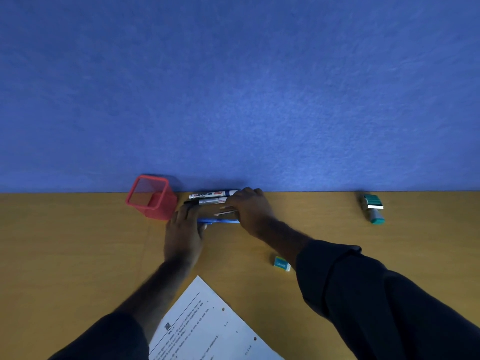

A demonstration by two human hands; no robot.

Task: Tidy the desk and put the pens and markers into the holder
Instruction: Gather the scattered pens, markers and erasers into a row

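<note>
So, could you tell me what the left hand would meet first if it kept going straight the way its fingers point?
The left hand points away from the person, toward the blue partition. Its fingertips are already at the black-capped marker; just beyond lies the whiteboard marker. The red holder sits off to its left.

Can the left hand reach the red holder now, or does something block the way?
Probably yes. The left hand lies on the ends of the pens, just right of the red holder, with only bare desk between them. However, it seems busy gathering the blue pen and markers with the right hand.
</note>
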